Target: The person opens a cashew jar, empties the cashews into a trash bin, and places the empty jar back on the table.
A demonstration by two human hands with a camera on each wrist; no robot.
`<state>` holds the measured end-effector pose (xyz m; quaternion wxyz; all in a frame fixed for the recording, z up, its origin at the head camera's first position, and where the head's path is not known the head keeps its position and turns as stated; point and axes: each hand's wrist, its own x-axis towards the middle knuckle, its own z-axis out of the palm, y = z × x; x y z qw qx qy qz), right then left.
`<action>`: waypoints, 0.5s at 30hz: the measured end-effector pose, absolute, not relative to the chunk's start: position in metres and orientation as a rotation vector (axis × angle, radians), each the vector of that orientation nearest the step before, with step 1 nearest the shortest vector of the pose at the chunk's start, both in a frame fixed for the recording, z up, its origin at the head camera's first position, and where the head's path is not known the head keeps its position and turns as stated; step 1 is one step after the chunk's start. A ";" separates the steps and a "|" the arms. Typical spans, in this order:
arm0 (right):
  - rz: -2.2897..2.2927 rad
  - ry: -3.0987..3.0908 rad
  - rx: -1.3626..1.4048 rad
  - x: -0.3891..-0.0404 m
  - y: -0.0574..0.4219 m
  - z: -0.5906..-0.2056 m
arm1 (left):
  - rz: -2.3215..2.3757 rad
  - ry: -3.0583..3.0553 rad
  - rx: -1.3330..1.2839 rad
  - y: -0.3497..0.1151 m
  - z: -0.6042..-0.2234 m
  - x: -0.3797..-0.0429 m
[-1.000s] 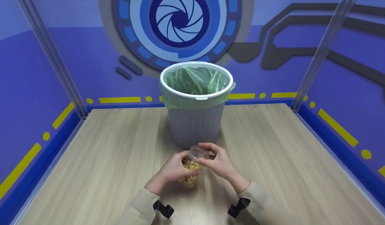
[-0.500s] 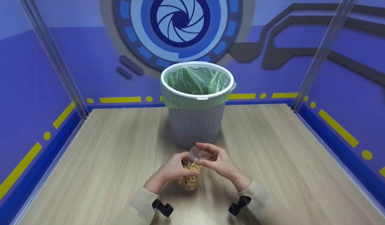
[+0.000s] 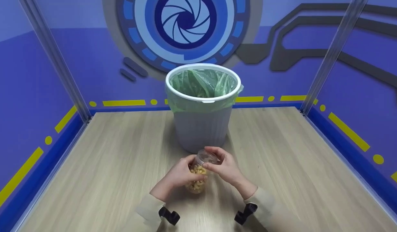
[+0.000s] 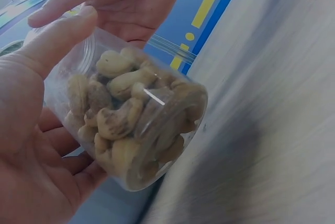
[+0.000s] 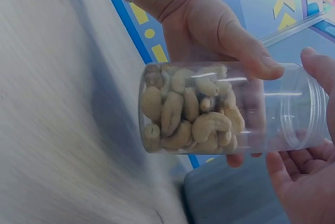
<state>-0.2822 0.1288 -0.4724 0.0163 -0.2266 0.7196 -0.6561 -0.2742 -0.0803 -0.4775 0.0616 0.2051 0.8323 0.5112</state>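
Observation:
A clear plastic jar (image 3: 197, 189) is tilted above the table in the head view, its upper end leaning away. Cashews (image 5: 193, 111) fill its lower part, while the part near the mouth holds none. My left hand (image 3: 179, 173) grips the jar's body, thumb on the near side and fingers behind. At the top, my right hand (image 3: 229, 169) has its thumb and fingers curled round the clear, ridged screw lid (image 3: 205, 157). In the right wrist view the lid end (image 5: 316, 111) lies between the right thumb and fingers. Whether the lid is loose I cannot tell.
Just beyond the hands a grey waste bin (image 3: 201, 129) stands on the wooden table (image 3: 130, 145). A green bag (image 3: 198, 108) lines it and folds over its rim. Blue printed panels (image 3: 24, 96) enclose the sides and back, with metal posts at the corners.
The jar and lid dipped slightly toward me, then came back up. My right fingers shifted a little round the lid. The bin has not moved.

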 end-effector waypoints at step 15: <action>-2.031 2.157 -0.868 -0.286 0.134 -0.475 | 1.583 2.501 0.635 -0.084 -0.476 -0.274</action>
